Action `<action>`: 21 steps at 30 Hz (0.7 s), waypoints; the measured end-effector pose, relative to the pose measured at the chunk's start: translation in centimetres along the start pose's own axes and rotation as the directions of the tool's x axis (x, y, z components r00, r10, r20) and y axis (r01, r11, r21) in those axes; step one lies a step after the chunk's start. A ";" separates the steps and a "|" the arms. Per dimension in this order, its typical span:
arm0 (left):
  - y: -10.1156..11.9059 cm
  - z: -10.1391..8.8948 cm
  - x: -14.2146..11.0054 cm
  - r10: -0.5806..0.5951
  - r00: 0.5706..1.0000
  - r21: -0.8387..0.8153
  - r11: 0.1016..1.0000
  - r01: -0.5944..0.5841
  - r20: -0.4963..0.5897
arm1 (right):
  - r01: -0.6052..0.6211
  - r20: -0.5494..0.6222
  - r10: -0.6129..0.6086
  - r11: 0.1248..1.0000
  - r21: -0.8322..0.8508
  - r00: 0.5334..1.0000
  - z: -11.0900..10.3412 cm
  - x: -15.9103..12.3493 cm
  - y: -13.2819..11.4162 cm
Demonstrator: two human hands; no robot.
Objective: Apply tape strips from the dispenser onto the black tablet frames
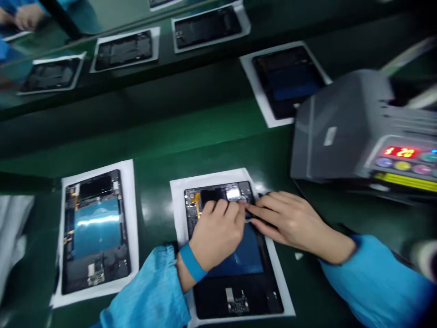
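An opened tablet (239, 287) with a blue battery panel lies on a white sheet (177, 200) in front of me. My left hand (216, 232) rests on its upper part, fingers curled and pressing near the top edge. My right hand (290, 221) reaches in from the right, its fingertips meeting the left hand's over a small dark part at the tablet's upper right. What is pinched between the fingers is too blurred to make out. Both arms wear blue sleeves, and a blue wrist strap (193, 262) circles my left wrist.
A second opened tablet (95, 232) on a white sheet lies to the left. Another tablet (287, 79) sits further back, with more tablets (123, 50) on the far belt. A grey machine (362, 132) with a red display stands at right. Another person's hands (23, 16) show top left.
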State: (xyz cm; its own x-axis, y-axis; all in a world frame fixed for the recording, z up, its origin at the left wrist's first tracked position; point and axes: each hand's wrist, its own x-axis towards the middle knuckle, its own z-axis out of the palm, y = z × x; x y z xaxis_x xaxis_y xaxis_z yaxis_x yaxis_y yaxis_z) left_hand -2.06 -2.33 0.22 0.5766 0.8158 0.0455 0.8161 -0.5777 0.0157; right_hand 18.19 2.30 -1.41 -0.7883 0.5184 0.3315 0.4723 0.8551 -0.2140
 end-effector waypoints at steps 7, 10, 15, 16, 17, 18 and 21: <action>-0.3 0.5 0.1 0.021 1.000 -0.027 0.999 -0.022 -0.009 | -0.080 -0.057 0.075 0.992 -0.095 0.996 0.4 -0.7 -0.9; -0.4 0.5 0.1 0.013 1.000 -0.024 1.000 -0.014 -0.017 | -0.073 -0.087 0.065 0.994 -0.087 0.994 0.6 -0.8 -0.9; -0.4 0.4 0.1 0.012 0.999 -0.034 0.999 -0.013 -0.036 | -0.080 -0.109 0.071 0.994 -0.080 0.991 0.8 -0.9 -0.7; -0.4 0.4 0.1 0.012 0.999 -0.035 0.999 -0.014 -0.038 | -0.085 -0.114 0.076 0.993 -0.083 0.991 0.7 -0.9 -0.6; -0.4 0.4 0.1 0.011 0.999 -0.036 0.999 -0.012 -0.039 | -0.090 -0.118 0.080 0.992 -0.085 0.990 0.7 -0.8 -0.6; -0.4 0.5 0.0 0.009 0.999 -0.039 0.999 -0.010 -0.039 | -0.094 -0.116 0.084 0.992 -0.088 0.990 0.7 -0.8 -0.7; -0.4 0.5 0.0 0.007 0.999 -0.051 0.999 -0.009 -0.036 | -0.106 -0.085 0.098 0.990 -0.092 0.992 0.7 -0.6 -0.7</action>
State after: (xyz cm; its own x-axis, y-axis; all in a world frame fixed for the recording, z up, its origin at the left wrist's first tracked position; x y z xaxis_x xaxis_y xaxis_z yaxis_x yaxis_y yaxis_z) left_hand -2.31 -2.08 -0.30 0.5809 0.8099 0.0819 0.8076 -0.5860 0.0665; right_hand 18.03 1.36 -2.05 -0.7016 0.5990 0.3859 0.5874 0.7928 -0.1626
